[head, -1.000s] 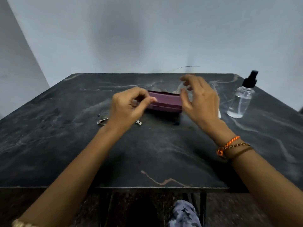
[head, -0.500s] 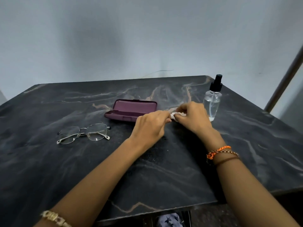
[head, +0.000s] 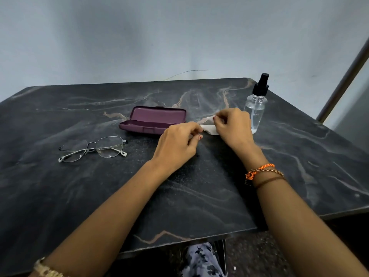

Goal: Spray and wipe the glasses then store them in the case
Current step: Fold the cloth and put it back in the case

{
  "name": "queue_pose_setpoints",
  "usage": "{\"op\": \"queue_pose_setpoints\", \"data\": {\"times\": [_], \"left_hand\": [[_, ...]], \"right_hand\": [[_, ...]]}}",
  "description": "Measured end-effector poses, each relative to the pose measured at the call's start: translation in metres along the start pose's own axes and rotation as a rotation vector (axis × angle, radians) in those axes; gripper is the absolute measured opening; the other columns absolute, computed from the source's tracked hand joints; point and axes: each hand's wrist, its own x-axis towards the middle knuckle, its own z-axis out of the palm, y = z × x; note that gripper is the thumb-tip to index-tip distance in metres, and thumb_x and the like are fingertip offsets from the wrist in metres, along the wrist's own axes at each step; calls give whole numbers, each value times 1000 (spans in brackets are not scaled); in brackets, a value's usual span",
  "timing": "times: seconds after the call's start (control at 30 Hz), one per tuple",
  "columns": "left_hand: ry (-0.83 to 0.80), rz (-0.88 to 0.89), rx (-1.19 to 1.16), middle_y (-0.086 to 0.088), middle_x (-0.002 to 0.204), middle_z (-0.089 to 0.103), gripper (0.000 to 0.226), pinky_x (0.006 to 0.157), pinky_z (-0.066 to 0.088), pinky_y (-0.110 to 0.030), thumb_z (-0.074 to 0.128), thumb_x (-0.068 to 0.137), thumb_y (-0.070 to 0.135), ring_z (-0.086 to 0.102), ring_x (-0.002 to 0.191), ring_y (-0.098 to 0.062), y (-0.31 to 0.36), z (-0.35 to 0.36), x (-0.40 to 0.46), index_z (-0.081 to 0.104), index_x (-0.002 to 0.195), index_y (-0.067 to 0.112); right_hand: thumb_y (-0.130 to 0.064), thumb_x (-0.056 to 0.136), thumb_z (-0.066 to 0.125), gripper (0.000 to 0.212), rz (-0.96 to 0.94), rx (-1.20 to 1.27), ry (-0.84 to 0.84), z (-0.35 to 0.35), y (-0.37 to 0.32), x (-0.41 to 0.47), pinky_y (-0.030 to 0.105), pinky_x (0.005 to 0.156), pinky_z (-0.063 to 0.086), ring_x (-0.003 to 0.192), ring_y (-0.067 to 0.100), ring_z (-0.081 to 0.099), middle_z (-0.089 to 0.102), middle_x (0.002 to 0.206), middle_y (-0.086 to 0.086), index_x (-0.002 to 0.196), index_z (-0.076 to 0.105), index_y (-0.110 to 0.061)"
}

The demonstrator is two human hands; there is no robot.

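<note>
Head view. Both hands work a small white cloth (head: 209, 129) just above the dark marble table (head: 199, 196). The left hand (head: 176, 143) pinches the cloth's near edge between curled fingertips; the right hand (head: 232, 127) pinches its far edge, fingers likewise curled round it. The cloth looks light, limp and easily crumpled, so it is best taken by opposite edges and drawn flat, as here.

The glasses (head: 92, 148) lie well apart to the left of the left fingers, temples folded, lenses tilted up. Their thin metal frame appears light and fragile, the lenses smooth; a safe hold is judged to be the bridge or rim, not the lens face. The open purple case (head: 153, 121) sits just beyond the left fingers; the spray bottle (head: 256, 105) stands upright just past the right fingers.

Compared with half a second earlier, the hands are slightly farther apart and more cloth shows between them; glasses, case and bottle are unmoved.
</note>
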Motion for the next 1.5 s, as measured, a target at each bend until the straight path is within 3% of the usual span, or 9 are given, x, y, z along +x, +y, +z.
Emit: {"op": "queue_pose_setpoints", "data": {"times": [0.2,0.4,0.57,0.63,0.73,0.87,1.13,1.37,1.5], "left_hand": [[21,-136,-220,5,76,62,13,64,45,-2,63,79,7,55,63,3,4,1,2,66,91,7],[-104,-371,-655,0,127,51,47,102,36,-23,64,80,16,46,119,-9,11,-2,7,46,123,18],[-113,-547,-872,-1,146,32,57,109,26,-27,57,84,26,29,134,-13,14,-9,6,32,134,18],[-142,-664,-1054,-5,140,40,53,106,31,-27,55,83,29,38,128,-16,14,-12,8,38,131,14],[-211,-821,-1393,-8,100,57,30,81,49,-25,52,82,36,56,92,-18,13,-19,10,55,96,10],[-122,-878,-1523,-9,95,62,26,69,55,-29,46,89,32,62,87,-23,10,-24,11,53,96,8],[161,-821,-1421,-10,83,63,7,64,57,-29,52,86,10,63,75,-19,-9,-50,13,56,82,7],[416,-653,-852,-2,74,63,12,59,53,-27,57,85,12,58,69,-16,-25,-77,22,58,75,19],[417,-512,-650,-7,56,54,16,61,53,-34,59,83,11,51,62,-25,-46,-98,28,56,78,25]], "right_hand": [[-16,90,46,20,72,168,190,-2,-3,0,22,53,23,63,18,48,54,67,3,90,62,-4],[-16,90,49,19,191,473,290,-21,-15,11,27,66,40,69,14,52,53,63,-5,89,63,-3],[-17,91,48,19,233,711,250,-40,-39,15,31,61,44,59,9,49,52,60,-5,75,59,-12],[-16,91,48,26,259,854,237,-49,-50,18,29,57,46,57,9,48,51,60,-2,66,55,-17],[-12,91,48,29,320,1082,189,-57,-71,20,21,48,47,59,12,49,50,62,2,62,52,-14],[-4,91,48,26,517,1421,131,-62,-90,23,19,45,53,47,9,58,54,65,7,66,53,-7],[-4,92,46,22,635,1541,106,-44,-91,15,37,75,52,65,17,59,58,74,9,71,53,-5],[-3,89,53,7,532,1294,-26,-27,-93,10,25,59,54,74,15,61,61,84,7,92,56,-8],[6,84,54,36,441,1163,-90,-13,-89,13,21,56,57,62,12,54,54,74,7,111,48,-18]]}}
